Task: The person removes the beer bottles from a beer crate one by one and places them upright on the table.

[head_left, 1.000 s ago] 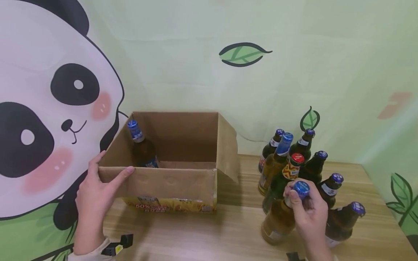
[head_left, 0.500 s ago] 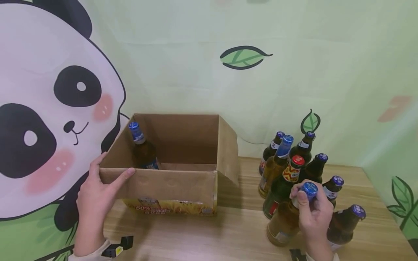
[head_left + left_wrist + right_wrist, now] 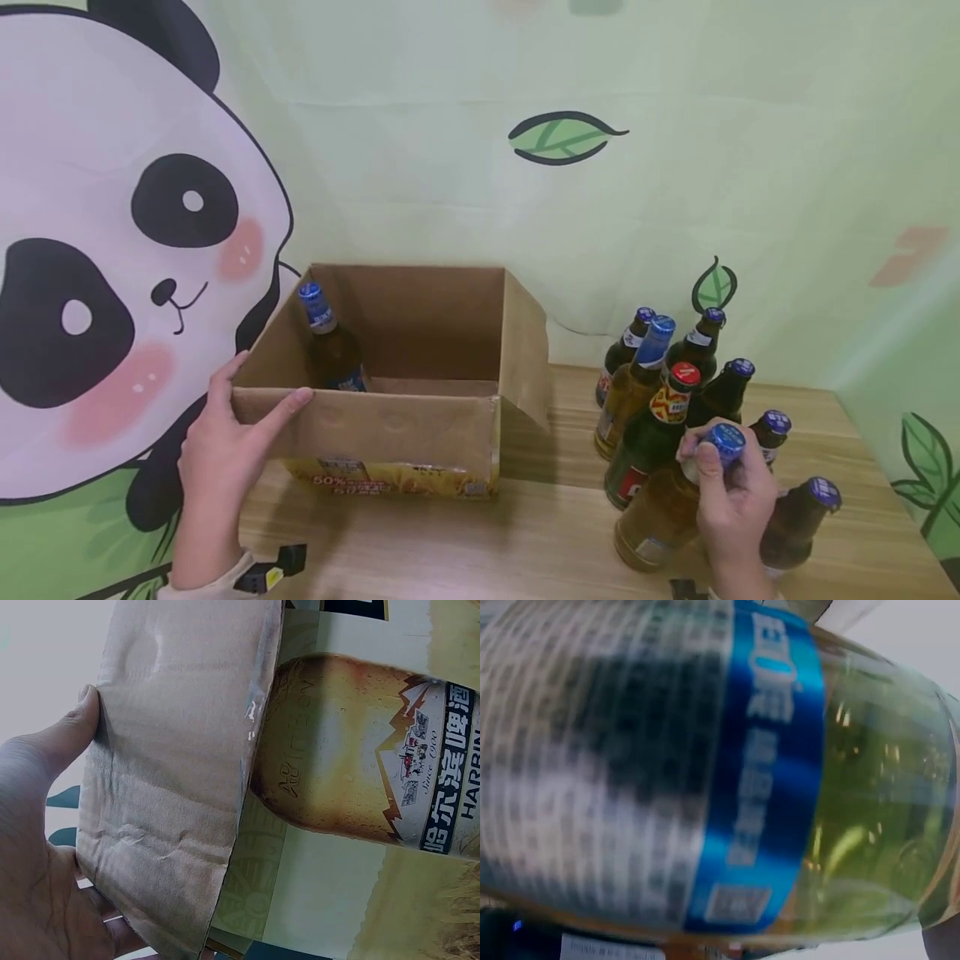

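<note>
My left hand (image 3: 221, 450) holds the front left corner of an open cardboard box (image 3: 405, 421), thumb on the folded front flap. In the left wrist view, a printed beer bottle and lettering show on the box's side (image 3: 337, 750). Inside the box, at its left end, stands a brown bottle (image 3: 335, 354) with a blue cap. My right hand (image 3: 738, 504) grips the neck of an amber beer bottle (image 3: 663, 512), its blue cap showing above the thumb. This bottle leans, base toward the left. Its blue-banded label (image 3: 761, 772) fills much of the right wrist view.
Several capped bottles stand close behind the held one, including a green bottle (image 3: 645, 450) with a red cap. A dark bottle (image 3: 795, 517) stands right of my right hand. A wooden table (image 3: 525, 533) carries everything, against a panda-printed backdrop (image 3: 435, 183).
My right hand has moved a little to the right with the amber bottle, uncovering more of the green bottle. My left hand stays on the box corner. The head view has shifted slightly.
</note>
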Motion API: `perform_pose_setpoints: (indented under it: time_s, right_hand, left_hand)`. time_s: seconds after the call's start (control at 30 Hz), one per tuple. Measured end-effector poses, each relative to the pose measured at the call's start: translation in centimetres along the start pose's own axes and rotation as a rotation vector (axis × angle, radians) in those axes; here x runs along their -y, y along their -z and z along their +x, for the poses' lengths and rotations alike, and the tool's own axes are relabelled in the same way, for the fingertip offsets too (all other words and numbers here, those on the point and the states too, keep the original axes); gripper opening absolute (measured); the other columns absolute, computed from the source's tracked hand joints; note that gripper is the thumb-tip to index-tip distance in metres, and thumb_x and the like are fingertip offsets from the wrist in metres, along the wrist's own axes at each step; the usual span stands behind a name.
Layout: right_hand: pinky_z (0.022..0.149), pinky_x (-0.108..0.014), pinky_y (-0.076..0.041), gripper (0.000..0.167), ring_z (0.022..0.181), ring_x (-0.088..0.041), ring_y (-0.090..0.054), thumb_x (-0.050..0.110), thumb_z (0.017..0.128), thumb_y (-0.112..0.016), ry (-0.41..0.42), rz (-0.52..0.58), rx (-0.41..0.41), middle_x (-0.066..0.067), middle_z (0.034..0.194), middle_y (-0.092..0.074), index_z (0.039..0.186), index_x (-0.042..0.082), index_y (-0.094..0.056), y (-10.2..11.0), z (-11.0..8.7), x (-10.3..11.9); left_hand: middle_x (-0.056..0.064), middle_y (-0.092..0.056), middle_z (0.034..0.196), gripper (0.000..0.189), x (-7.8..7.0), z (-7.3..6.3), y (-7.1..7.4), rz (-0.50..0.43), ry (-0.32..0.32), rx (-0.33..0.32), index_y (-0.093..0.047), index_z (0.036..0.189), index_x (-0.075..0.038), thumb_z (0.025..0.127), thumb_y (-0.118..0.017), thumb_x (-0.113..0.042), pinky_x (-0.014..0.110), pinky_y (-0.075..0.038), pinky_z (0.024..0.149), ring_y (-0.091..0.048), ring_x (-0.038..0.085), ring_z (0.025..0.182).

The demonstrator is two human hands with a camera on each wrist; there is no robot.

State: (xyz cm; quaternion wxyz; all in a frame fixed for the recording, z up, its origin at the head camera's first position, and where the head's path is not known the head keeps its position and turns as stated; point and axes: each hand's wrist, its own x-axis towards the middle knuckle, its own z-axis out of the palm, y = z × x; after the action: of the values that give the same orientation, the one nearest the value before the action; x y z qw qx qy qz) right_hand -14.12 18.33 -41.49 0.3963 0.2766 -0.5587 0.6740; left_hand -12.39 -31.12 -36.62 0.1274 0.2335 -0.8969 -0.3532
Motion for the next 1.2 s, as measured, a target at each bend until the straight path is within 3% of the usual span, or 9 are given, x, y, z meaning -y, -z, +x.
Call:
perform_pose_setpoints:
  time_s: [0.17, 0.3, 0.6, 0.73, 0.97, 1.03, 1.2]
  right_hand:
    - [0.068, -0.018, -0.052, 0.012, 0.075, -0.017, -0.06, -0.017, 0.094, -0.051, -0.01, -0.099, 0.051, -0.017, 0.08, -0.06, 0.097, -0.027, -0.047, -0.7, -0.3, -0.3]
    - [0.068, -0.018, -0.052, 0.012, 0.075, -0.017, -0.06, -0.016, 0.095, -0.051, -0.027, -0.103, 0.061, -0.018, 0.081, -0.06, 0.099, -0.027, -0.047, -0.6, -0.2, -0.2]
    - [0.079, -0.019, -0.053, 0.012, 0.084, -0.02, -0.063, -0.018, 0.096, -0.048, -0.221, -0.073, 0.121, -0.017, 0.089, -0.063, 0.106, -0.023, -0.049, 0.5, 0.1, 1.9]
    - [0.078, -0.019, -0.053, 0.014, 0.086, -0.02, -0.064, -0.019, 0.095, -0.047, -0.242, -0.051, 0.134, -0.017, 0.091, -0.064, 0.108, -0.024, -0.051, 0.2, 1.1, 2.7]
    - [0.076, -0.018, -0.053, 0.009, 0.084, -0.017, -0.065, -0.021, 0.092, -0.049, -0.062, -0.151, 0.17, -0.014, 0.088, -0.066, 0.096, -0.024, -0.057, -1.3, 3.8, 3.7]
    - [0.077, -0.019, -0.053, 0.009, 0.083, -0.018, -0.065, -0.02, 0.092, -0.05, -0.01, -0.127, 0.14, -0.015, 0.087, -0.067, 0.093, -0.025, -0.057, -2.2, 4.8, 4.5]
    - [0.08, -0.025, -0.054, 0.015, 0.082, -0.023, -0.065, -0.015, 0.094, -0.049, 0.142, 0.056, 0.066, -0.019, 0.085, -0.069, 0.089, -0.027, -0.057, -6.2, 7.3, 7.4]
  left_hand:
    - [0.023, -0.037, 0.157, 0.11, -0.1, 0.1, 0.1, -0.006, -0.014, -0.008, -0.013, 0.162, -0.036, 0.076, -0.067, -0.077, 0.077, -0.029, 0.1, -0.043, 0.053, 0.132]
    - [0.023, -0.038, 0.156, 0.11, -0.2, 0.1, 0.2, -0.007, -0.026, -0.013, -0.013, 0.162, -0.035, 0.076, -0.067, -0.077, 0.077, -0.03, 0.1, -0.044, 0.053, 0.131]
    - [0.024, -0.033, 0.158, 0.111, -0.4, 0.1, -0.2, -0.002, -0.035, 0.004, -0.013, 0.162, -0.033, 0.076, -0.066, -0.079, 0.076, -0.028, 0.101, -0.04, 0.054, 0.135]
    - [0.024, -0.033, 0.158, 0.112, -0.3, 0.0, -0.2, 0.001, -0.031, -0.003, -0.014, 0.162, -0.033, 0.075, -0.066, -0.079, 0.076, -0.028, 0.101, -0.04, 0.054, 0.135]
    - [0.024, -0.034, 0.158, 0.111, -0.3, -0.2, -0.1, 0.006, -0.043, -0.015, -0.014, 0.162, -0.033, 0.075, -0.066, -0.079, 0.076, -0.028, 0.1, -0.04, 0.055, 0.134]
    - [0.024, -0.033, 0.158, 0.111, -0.3, -0.2, -0.1, 0.008, -0.047, -0.02, -0.014, 0.162, -0.033, 0.076, -0.066, -0.079, 0.076, -0.028, 0.1, -0.04, 0.055, 0.134]
    - [0.024, -0.032, 0.159, 0.112, -0.2, -0.2, 0.0, 0.008, -0.045, -0.016, -0.014, 0.163, -0.032, 0.076, -0.065, -0.079, 0.077, -0.028, 0.1, -0.039, 0.055, 0.135]
